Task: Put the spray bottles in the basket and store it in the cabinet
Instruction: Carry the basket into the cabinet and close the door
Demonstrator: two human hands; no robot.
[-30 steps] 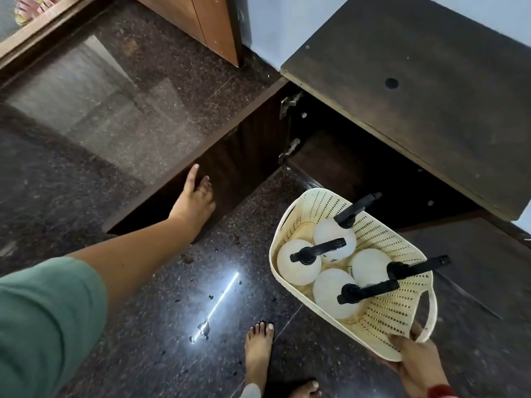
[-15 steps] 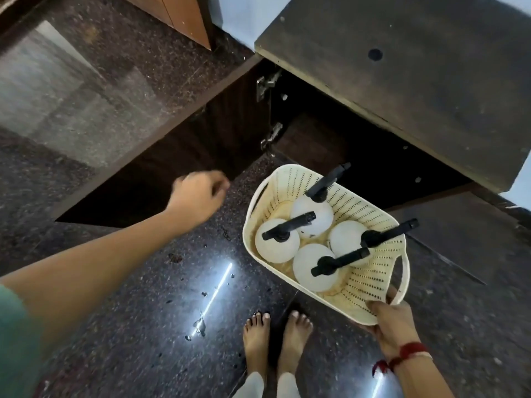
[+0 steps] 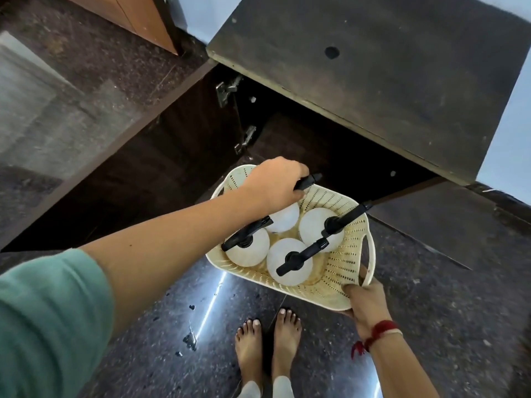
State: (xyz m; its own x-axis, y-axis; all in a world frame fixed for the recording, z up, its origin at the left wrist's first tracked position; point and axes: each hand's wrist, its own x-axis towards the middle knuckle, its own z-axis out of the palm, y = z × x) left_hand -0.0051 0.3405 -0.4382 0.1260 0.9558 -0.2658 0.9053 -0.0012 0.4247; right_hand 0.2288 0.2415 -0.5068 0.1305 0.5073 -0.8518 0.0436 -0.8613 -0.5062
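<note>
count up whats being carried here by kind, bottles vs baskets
spray bottles: 4, white with black spray heads, at and, all standing inside the basket
basket: 1, cream and perforated, held at its near end by the right hand, with the left hand on the far bottle's spray head
total: 5

Home kitchen, by the look: polished dark granite counter [image 3: 66,90] and floor [image 3: 161,334], brown wooden cabinet [image 3: 138,15], open lower cupboard [image 3: 304,145] with hinges [image 3: 227,89], bare feet [image 3: 267,346] on the floor.
</note>
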